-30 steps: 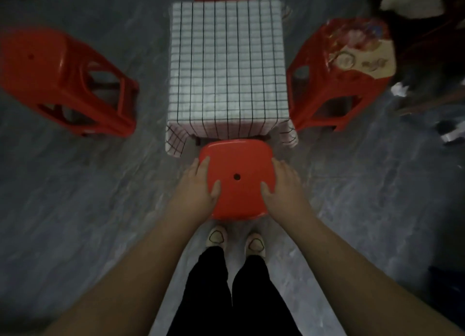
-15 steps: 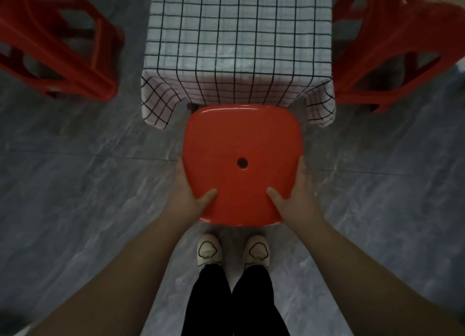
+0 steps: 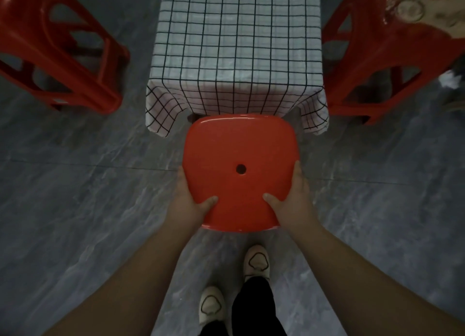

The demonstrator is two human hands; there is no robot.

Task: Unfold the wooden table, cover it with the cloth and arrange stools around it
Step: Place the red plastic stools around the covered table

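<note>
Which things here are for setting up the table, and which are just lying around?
For the job:
- checked cloth draped over the table
- red stool gripped by the left hand and right hand
- stool on the left
- stool on the right

Just lying about:
- white scrap on the floor at the right edge

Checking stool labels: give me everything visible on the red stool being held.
The held stool shows only its seat: glossy red plastic, rounded square, a small round hole at the centre. It faces up, roughly level, legs hidden beneath. The left hand and right hand grip its near corners, thumbs on top. Its far edge overlaps the hanging edge of the checked cloth; contact can't be told.
</note>
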